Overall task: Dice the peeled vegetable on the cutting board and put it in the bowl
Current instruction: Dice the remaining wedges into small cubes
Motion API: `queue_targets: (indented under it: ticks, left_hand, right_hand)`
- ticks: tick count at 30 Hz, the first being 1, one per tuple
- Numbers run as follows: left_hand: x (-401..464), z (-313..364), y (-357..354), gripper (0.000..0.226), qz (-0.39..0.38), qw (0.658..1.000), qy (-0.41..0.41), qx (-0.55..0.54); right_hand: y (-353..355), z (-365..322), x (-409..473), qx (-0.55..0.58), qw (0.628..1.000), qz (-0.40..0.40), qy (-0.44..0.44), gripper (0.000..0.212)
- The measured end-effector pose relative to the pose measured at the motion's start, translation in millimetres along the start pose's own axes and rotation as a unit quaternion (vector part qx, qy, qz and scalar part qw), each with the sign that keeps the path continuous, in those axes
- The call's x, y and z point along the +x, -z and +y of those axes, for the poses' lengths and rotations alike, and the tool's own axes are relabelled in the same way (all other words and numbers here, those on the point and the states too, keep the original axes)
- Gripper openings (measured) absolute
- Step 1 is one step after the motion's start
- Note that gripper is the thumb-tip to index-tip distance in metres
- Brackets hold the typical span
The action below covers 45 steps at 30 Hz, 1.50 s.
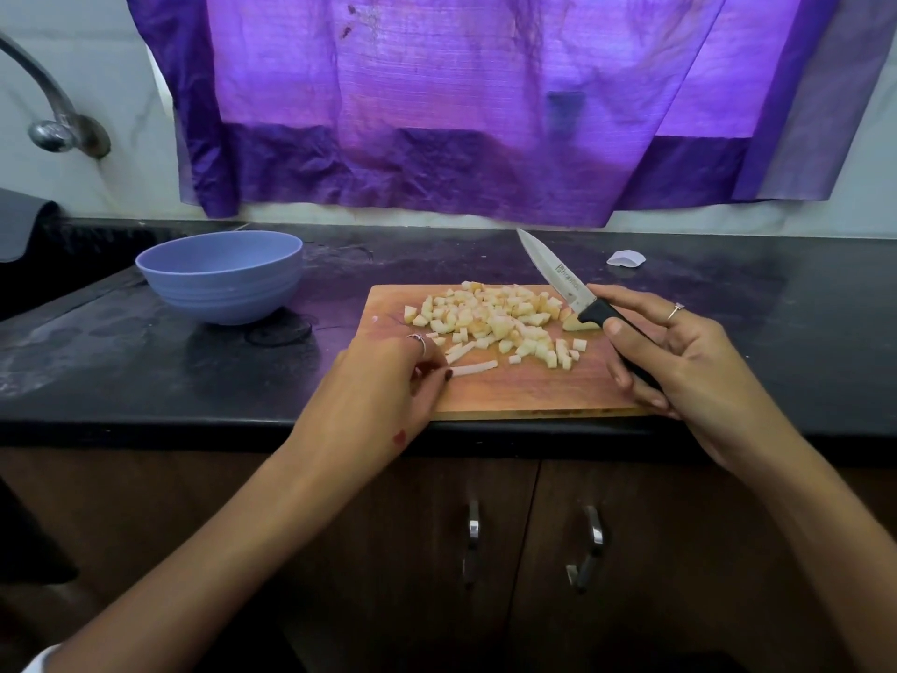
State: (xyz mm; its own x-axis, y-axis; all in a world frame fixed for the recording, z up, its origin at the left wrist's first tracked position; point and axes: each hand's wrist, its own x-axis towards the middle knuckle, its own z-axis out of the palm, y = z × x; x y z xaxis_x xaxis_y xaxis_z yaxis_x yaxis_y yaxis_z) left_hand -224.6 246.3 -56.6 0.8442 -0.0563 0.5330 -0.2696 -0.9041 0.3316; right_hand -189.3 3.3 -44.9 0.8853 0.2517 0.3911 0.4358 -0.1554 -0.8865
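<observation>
Dark desk (145,381) carries the cutting board (509,391), where the left hand (383,381) pinches a last uncut strip (473,367) beside the diced vegetable (495,320), seemingly lining it up, while the right hand (679,361) grasps the knife (577,296) angled away, bowl (221,276) waiting far left.

Home kitchen. Dark stone counter (145,361) over brown cabinet doors (388,551) with metal handles (473,531), tap (53,104) on white wall at left, purple curtain (461,104) hung behind. Wooden cutting board (509,386), knife (558,279), blue bowl (221,276) on counter.
</observation>
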Motion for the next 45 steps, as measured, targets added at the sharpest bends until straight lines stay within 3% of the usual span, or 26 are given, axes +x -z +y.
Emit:
queue_targets:
  ticks: [3, 6, 11, 15, 18, 24, 28, 31, 36, 43, 45]
  left_hand:
    - [-6.2, 6.1, -5.1, 0.02, 0.021, 0.999, -0.035, 0.014]
    - [-11.9, 7.5, -10.7, 0.021, 0.047, 0.997, -0.055, 0.009]
    - [-16.9, 5.8, -17.8, 0.036, 0.038, 0.996, -0.073, 0.018]
    - [-20.4, 2.4, -17.9, 0.035, 0.037, 0.996, -0.076, -0.02]
    - [-22.5, -0.6, -19.1, 0.034, 0.037, 0.995, -0.082, -0.049]
    - [-24.7, -0.4, -21.1, 0.029, 0.057, 0.993, -0.086, -0.062]
    - [-25.6, -0.9, -20.7, 0.029, 0.057, 0.992, -0.085, -0.069]
    - [-26.6, -0.3, -22.2, 0.029, 0.067, 0.992, -0.084, -0.071]
    - [-26.6, 0.8, -23.1, 0.031, 0.063, 0.992, -0.085, -0.075]
    - [-27.0, -0.9, -25.8, 0.028, 0.074, 0.991, -0.091, -0.071]
    - [-26.5, 0.3, -25.8, 0.028, 0.072, 0.991, -0.089, -0.069]
  right_hand:
    - [-1.1, -7.1, -2.8, -0.14, 0.99, -0.011, 0.034, 0.034]
    - [-5.9, -16.0, -11.5, -0.285, 0.955, -0.048, 0.069, 0.035]
    - [-14.2, -26.3, -28.1, -0.397, 0.911, -0.081, 0.073, 0.025]
    - [-17.4, -27.4, -26.2, -0.43, 0.898, -0.064, 0.072, 0.034]
    - [-19.4, -30.0, -21.8, -0.438, 0.894, -0.071, 0.059, 0.018]
    - [-21.4, -38.8, -18.2, -0.457, 0.879, -0.114, 0.074, 0.031]
    - [-19.5, -44.6, -22.1, -0.507, 0.844, -0.132, 0.113, 0.028]
    - [-19.7, -44.8, -28.9, -0.541, 0.831, -0.098, 0.086, 0.029]
    - [-21.4, -39.2, -35.6, -0.477, 0.871, -0.066, 0.098, 0.028]
    - [-24.9, -38.6, -27.8, -0.462, 0.879, -0.106, 0.058, 0.032]
    - [-23.8, -39.6, -23.9, -0.459, 0.875, -0.125, 0.084, 0.027]
